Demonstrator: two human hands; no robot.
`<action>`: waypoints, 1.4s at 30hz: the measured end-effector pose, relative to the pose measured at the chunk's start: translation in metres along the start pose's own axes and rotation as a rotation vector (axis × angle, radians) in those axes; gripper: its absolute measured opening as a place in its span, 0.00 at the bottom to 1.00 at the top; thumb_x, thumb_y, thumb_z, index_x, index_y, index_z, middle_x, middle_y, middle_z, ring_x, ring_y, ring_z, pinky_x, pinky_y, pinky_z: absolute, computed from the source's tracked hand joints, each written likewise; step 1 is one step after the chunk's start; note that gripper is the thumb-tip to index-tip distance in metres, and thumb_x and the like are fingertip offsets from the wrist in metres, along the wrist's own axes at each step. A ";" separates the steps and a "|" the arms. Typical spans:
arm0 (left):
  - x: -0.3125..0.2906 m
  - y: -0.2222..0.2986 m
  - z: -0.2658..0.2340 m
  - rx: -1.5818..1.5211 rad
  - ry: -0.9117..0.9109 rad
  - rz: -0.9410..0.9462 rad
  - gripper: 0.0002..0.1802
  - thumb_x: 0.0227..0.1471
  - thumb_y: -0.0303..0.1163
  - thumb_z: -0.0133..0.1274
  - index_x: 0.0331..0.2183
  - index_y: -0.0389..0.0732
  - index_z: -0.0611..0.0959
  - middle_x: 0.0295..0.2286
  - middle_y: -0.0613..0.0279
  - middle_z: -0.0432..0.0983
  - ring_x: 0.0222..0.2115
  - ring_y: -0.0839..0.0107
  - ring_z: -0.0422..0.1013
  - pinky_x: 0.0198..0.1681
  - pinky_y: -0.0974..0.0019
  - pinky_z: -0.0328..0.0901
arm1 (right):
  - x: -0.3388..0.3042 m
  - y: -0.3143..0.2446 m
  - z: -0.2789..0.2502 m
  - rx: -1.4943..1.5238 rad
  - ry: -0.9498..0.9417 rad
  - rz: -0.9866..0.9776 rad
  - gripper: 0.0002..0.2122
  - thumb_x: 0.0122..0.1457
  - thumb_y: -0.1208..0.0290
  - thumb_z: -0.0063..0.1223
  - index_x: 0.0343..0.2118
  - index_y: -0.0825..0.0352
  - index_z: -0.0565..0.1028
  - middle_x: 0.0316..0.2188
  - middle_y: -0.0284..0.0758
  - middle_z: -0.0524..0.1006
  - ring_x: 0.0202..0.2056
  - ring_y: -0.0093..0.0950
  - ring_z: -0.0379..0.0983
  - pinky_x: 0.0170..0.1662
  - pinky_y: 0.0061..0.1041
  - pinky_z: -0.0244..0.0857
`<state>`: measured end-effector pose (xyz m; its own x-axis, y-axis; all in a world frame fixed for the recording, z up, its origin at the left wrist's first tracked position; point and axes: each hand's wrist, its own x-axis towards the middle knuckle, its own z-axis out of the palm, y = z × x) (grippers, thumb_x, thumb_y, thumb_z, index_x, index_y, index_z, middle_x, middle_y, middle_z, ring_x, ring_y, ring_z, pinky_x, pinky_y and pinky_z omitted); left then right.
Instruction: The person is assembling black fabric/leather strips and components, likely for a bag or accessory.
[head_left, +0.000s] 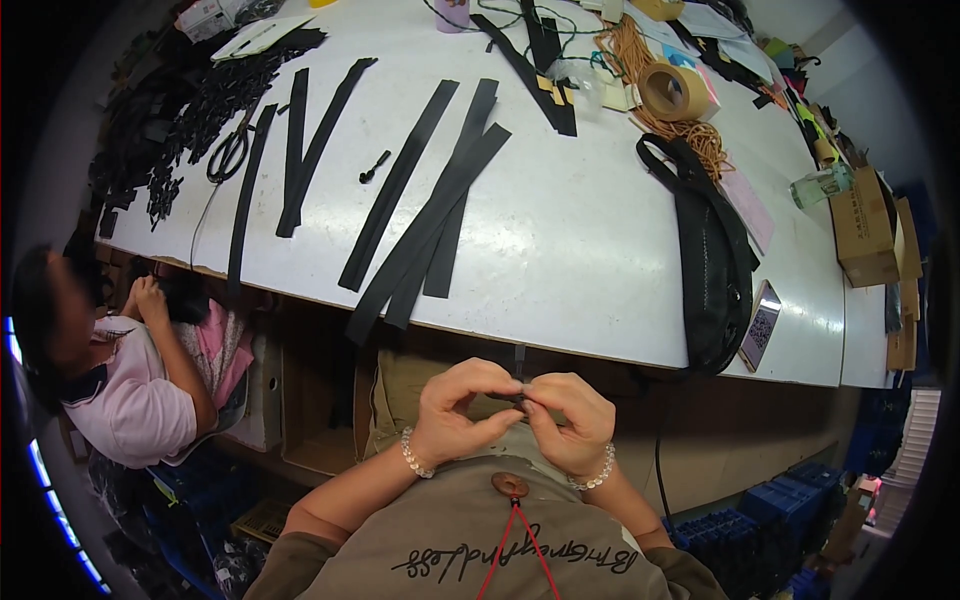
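My left hand (464, 402) and my right hand (572, 418) meet just in front of the table's near edge, above my lap. Thumb and forefinger of each are pinched together on a small dark piece (515, 396), mostly hidden by the fingertips, so its kind does not show. Beyond the hands, flat black strips (440, 222) cross one another, their near ends reaching past the table edge. More black strips (318, 150) lie farther left. Between the groups rests a small black part with a pull tab, like a zipper slider (375, 168).
Black-handled scissors (229, 155) lie beside a heap of black scraps (215, 95). At right are a long black bag (708, 260), a phone (762, 326), a tape roll (672, 92), orange cord (628, 50) and cardboard boxes (865, 230). Another person (140, 390) sits at left.
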<state>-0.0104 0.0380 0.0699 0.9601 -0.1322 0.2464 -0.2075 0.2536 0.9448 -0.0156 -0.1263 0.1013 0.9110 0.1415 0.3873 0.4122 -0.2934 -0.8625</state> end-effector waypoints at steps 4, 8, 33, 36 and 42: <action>0.002 0.005 -0.009 0.128 -0.088 0.055 0.13 0.37 0.16 0.63 0.30 0.36 0.84 0.27 0.59 0.77 0.27 0.72 0.73 0.30 0.73 0.67 | 0.004 -0.004 -0.008 -0.053 -0.117 -0.049 0.07 0.46 0.84 0.57 0.30 0.72 0.75 0.27 0.39 0.75 0.26 0.32 0.74 0.27 0.23 0.68; 0.001 0.007 -0.010 0.122 -0.083 0.058 0.11 0.36 0.17 0.63 0.28 0.37 0.84 0.25 0.60 0.77 0.25 0.72 0.73 0.27 0.73 0.67 | 0.008 -0.004 -0.012 -0.102 -0.208 -0.132 0.06 0.46 0.82 0.56 0.29 0.71 0.74 0.25 0.38 0.73 0.22 0.32 0.71 0.23 0.26 0.64; 0.000 0.015 -0.003 0.202 -0.137 0.066 0.10 0.36 0.13 0.60 0.25 0.35 0.81 0.24 0.57 0.76 0.23 0.70 0.72 0.25 0.71 0.67 | -0.010 0.001 -0.002 -0.258 -0.036 -0.342 0.03 0.47 0.80 0.55 0.27 0.70 0.74 0.22 0.37 0.72 0.20 0.35 0.68 0.23 0.25 0.63; 0.003 0.017 -0.002 0.221 -0.129 0.099 0.10 0.36 0.14 0.61 0.25 0.35 0.82 0.24 0.57 0.77 0.23 0.69 0.73 0.25 0.71 0.67 | -0.014 -0.001 0.005 -0.057 0.048 -0.097 0.03 0.48 0.81 0.54 0.27 0.71 0.74 0.22 0.38 0.72 0.21 0.34 0.68 0.25 0.25 0.64; -0.001 0.012 -0.005 0.292 -0.063 0.050 0.10 0.40 0.17 0.61 0.30 0.35 0.83 0.27 0.58 0.78 0.26 0.71 0.74 0.28 0.73 0.68 | -0.005 0.002 -0.003 0.186 -0.137 0.147 0.01 0.53 0.83 0.51 0.29 0.72 0.73 0.26 0.37 0.74 0.24 0.27 0.72 0.27 0.23 0.66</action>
<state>-0.0129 0.0462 0.0799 0.9355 -0.1882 0.2989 -0.3085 -0.0232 0.9509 -0.0198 -0.1306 0.0989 0.9463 0.2401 0.2164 0.2550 -0.1433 -0.9563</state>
